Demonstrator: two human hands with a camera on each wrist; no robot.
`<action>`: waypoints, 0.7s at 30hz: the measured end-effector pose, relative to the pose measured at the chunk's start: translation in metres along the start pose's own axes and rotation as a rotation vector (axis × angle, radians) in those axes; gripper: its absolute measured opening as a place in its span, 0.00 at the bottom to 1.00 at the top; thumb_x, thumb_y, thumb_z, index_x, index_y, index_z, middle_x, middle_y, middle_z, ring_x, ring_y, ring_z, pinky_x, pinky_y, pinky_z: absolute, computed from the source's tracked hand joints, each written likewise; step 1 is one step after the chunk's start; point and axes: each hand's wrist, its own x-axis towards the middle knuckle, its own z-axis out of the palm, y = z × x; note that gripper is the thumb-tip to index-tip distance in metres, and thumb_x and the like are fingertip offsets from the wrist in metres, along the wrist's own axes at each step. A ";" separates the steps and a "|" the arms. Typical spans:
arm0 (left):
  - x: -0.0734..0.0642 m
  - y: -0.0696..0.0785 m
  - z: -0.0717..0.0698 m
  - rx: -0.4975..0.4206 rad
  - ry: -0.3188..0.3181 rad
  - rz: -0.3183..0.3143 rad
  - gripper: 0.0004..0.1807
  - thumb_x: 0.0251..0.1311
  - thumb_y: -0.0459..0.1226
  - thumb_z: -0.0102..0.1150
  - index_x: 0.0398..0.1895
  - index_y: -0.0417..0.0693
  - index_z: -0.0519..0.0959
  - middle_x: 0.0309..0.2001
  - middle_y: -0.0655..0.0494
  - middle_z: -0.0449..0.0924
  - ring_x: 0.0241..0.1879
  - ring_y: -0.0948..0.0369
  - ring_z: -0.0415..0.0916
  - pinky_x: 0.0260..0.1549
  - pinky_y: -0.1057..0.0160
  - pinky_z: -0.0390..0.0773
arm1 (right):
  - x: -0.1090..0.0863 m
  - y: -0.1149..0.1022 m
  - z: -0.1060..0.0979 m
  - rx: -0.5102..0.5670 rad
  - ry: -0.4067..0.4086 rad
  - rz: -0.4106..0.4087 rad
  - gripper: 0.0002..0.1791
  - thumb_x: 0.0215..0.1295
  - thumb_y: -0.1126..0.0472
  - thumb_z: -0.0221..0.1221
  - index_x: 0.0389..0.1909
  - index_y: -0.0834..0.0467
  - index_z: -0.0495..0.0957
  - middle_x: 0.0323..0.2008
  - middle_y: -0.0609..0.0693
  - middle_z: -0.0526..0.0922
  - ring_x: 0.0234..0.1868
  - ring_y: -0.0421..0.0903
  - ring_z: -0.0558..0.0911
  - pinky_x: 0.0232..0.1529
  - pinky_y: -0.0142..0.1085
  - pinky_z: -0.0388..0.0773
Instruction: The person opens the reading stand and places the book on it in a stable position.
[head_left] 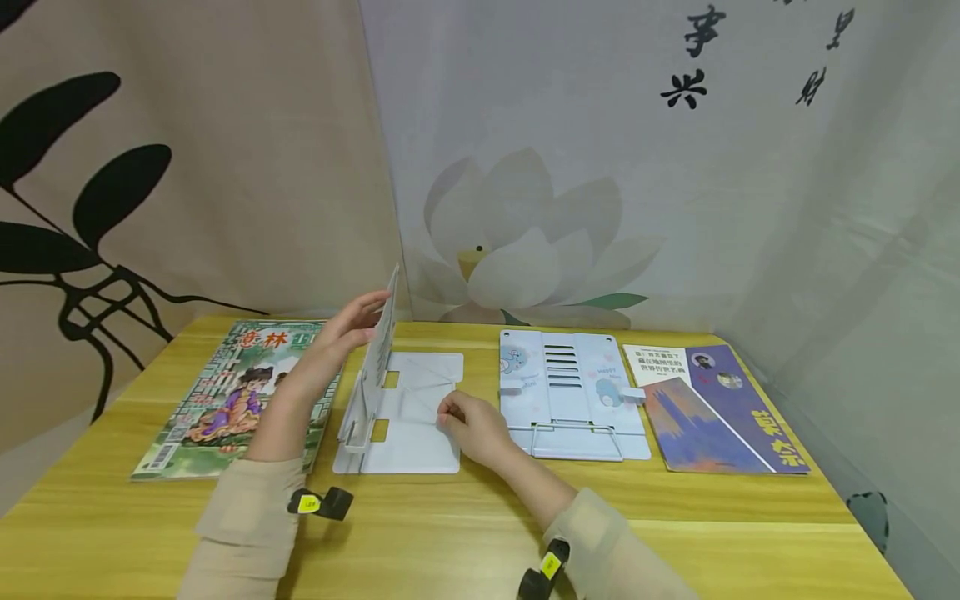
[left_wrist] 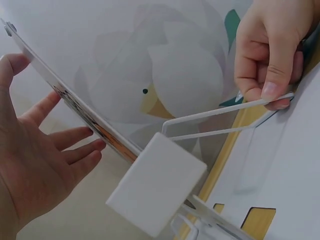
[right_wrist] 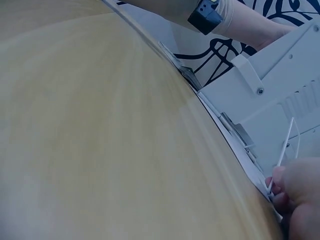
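White bookstand rests on the table, set in from the far edge, between a magazine near the left edge and a second stand. Right hand: thumb and index finger pinch the free end of the bookstand's wire loop. Left hand: fingers spread, ungrasping, thumb and index against the raised panel's outer face.
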 end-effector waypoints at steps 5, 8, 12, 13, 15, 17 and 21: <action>0.003 0.000 0.006 -0.011 -0.019 0.023 0.30 0.66 0.38 0.44 0.72 0.45 0.57 0.70 0.43 0.56 0.69 0.46 0.51 0.63 0.38 0.50 | -0.001 0.001 0.000 0.003 0.010 -0.003 0.03 0.66 0.59 0.60 0.32 0.51 0.77 0.25 0.38 0.75 0.26 0.37 0.71 0.29 0.31 0.69; 0.005 0.001 0.011 -0.020 -0.037 0.036 0.30 0.66 0.37 0.44 0.72 0.42 0.57 0.71 0.43 0.54 0.70 0.46 0.50 0.64 0.39 0.50 | -0.001 0.001 0.000 0.011 0.016 0.001 0.03 0.66 0.59 0.60 0.32 0.51 0.77 0.25 0.38 0.75 0.26 0.37 0.71 0.28 0.31 0.69; 0.008 0.004 0.018 0.005 -0.053 0.024 0.30 0.67 0.36 0.46 0.72 0.43 0.58 0.72 0.45 0.53 0.70 0.45 0.49 0.63 0.38 0.50 | -0.001 0.001 0.000 0.023 0.021 -0.003 0.03 0.66 0.59 0.60 0.32 0.50 0.77 0.25 0.38 0.75 0.26 0.37 0.71 0.28 0.31 0.69; 0.008 0.005 0.020 0.019 -0.052 0.017 0.30 0.67 0.37 0.47 0.72 0.44 0.58 0.72 0.46 0.54 0.70 0.45 0.49 0.63 0.39 0.51 | -0.001 0.001 0.000 0.025 0.022 -0.007 0.03 0.66 0.59 0.60 0.32 0.50 0.77 0.25 0.38 0.75 0.26 0.37 0.71 0.28 0.31 0.69; 0.010 0.006 0.024 0.050 -0.055 0.011 0.30 0.67 0.38 0.48 0.72 0.45 0.59 0.72 0.47 0.54 0.70 0.45 0.49 0.63 0.38 0.52 | -0.001 0.001 0.000 0.027 0.025 -0.015 0.03 0.66 0.59 0.60 0.32 0.50 0.77 0.25 0.38 0.75 0.26 0.37 0.71 0.28 0.31 0.69; 0.011 0.006 0.027 0.075 -0.059 0.010 0.30 0.67 0.39 0.49 0.72 0.45 0.59 0.72 0.47 0.54 0.70 0.44 0.48 0.63 0.38 0.52 | -0.001 0.002 0.000 0.026 0.027 -0.021 0.03 0.66 0.59 0.60 0.32 0.50 0.77 0.26 0.38 0.75 0.26 0.37 0.71 0.29 0.31 0.69; 0.014 0.005 0.036 0.124 -0.062 0.013 0.29 0.67 0.39 0.49 0.71 0.47 0.60 0.72 0.48 0.55 0.70 0.46 0.48 0.63 0.38 0.53 | -0.001 0.002 0.000 0.022 0.025 -0.024 0.03 0.66 0.59 0.60 0.32 0.50 0.77 0.25 0.38 0.75 0.27 0.37 0.72 0.29 0.31 0.70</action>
